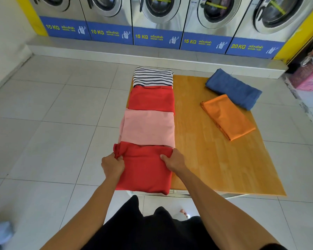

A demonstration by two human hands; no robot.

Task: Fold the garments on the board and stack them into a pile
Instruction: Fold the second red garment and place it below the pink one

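A wooden board [215, 159] lies on the tiled floor. Along its left edge runs a row of folded garments: a striped one [153, 77] farthest, then a red one [152, 99], a pink one [148, 128], and a nearest red garment [145, 172]. My left hand [112, 166] grips the bunched left edge of that nearest red garment. My right hand [173, 161] pinches its upper right corner. On the right half of the board lie a folded orange garment [228, 116] and a folded blue garment [233, 88], side by side.
A row of washing machines [157, 20] on a raised step lines the far wall. A pink basket [309, 76] with laundry stands at the right. Pale floor tiles [52, 123] surround the board. My dark shorts fill the bottom.
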